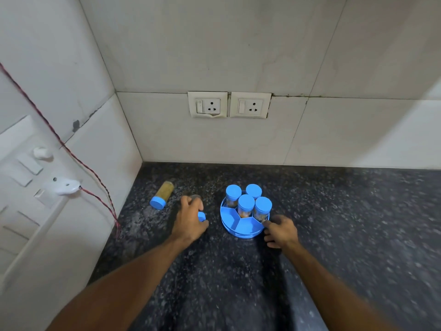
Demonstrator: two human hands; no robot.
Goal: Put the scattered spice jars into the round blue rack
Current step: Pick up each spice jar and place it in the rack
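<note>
Your left hand [191, 219] is closed around a spice jar [201, 216] lying on its side on the dark speckled countertop [334, 211], just left of the round blue rack [243, 226]. Only the jar's blue lid shows at the near side of your fist and a bit of its clear base at the far side; whether the jar is lifted off the counter or resting on it cannot be told.

Your right hand [281, 231] sits at the near right edge of the rack, fingers curled loosely, with the fingertips [268, 224] touching the rack's rim beside the nearest right jar. It holds nothing that you can see, and whether it grips the rim or only rests against it is unclear.

The rack stands near the middle of the counter. Four upright jars with blue lids fill it: the far-left jar [233, 195], the far-right jar [253, 191], the centre jar [246, 205] and the near-right jar [262, 207]. The near and left compartments are open, their blue floors showing.

One more loose jar [162, 194] lies on its side further left, close to the corner wall, well apart from the rack. Its blue lid points toward you and yellowish-brown spice fills it.

On the far wall are two white power sockets [229, 105], and a red-and-black twisted wire [71, 154] runs down the left wall
</note>
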